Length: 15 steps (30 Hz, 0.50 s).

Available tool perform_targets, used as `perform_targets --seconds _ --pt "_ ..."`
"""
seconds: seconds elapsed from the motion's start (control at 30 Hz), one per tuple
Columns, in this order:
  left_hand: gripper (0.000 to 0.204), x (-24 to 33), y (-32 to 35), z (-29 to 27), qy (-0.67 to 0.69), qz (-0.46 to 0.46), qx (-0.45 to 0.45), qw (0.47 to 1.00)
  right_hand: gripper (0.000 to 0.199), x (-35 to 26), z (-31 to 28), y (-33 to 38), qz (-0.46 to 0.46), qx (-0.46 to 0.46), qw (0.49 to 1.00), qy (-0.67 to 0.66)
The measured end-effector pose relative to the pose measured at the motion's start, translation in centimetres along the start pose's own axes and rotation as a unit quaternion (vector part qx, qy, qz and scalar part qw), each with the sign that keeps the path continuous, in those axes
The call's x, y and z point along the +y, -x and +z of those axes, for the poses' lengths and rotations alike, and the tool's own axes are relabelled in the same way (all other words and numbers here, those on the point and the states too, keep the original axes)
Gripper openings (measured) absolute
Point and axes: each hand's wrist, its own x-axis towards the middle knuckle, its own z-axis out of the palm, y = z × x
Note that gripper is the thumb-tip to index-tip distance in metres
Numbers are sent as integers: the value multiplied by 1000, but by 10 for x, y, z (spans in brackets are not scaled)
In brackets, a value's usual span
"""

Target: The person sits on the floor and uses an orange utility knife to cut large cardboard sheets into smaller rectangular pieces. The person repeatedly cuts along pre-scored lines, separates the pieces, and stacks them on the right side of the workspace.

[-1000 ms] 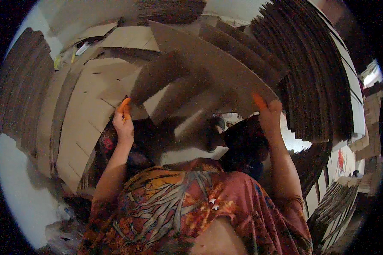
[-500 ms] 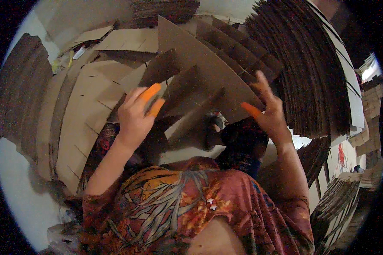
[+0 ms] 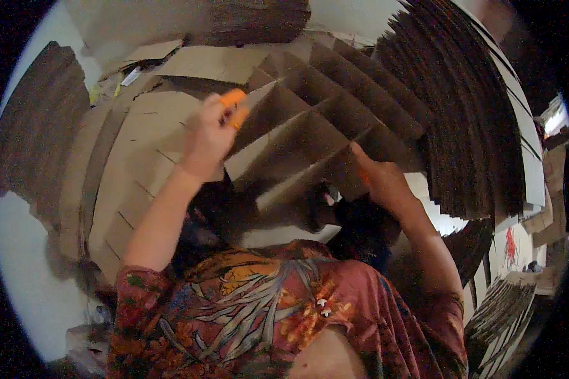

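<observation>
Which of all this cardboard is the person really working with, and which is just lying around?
In hand:
- cardboard divider grid, gripped by left hand and right hand
- orange finger guards

Lying about:
- slotted cardboard strips
- stacked cardboard sheets
- dark cardboard stack

A short-sleeved shirt [image 3: 278, 309] in rust red is worn, printed all over with large leaves and flowers in orange, yellow, grey and dark teal. Two small white buttons are seen near its middle. The sleeves end above the elbows, so both forearms are bare. Orange covers [image 3: 235, 107] are worn over the fingertips of the left hand [image 3: 210, 140]. On the right hand [image 3: 380, 180] only a trace of orange can be made out at a fingertip.
</observation>
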Motion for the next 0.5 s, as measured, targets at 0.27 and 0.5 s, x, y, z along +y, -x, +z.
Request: perform_targets --seconds 0.27,0.5 --pt "52 -182 -88 47 -68 1 -65 996 60 40 27 0 -52 136 984 -101" --pt "68 -209 -128 99 -364 134 -106 916 53 36 30 -12 -24 66 992 -107"
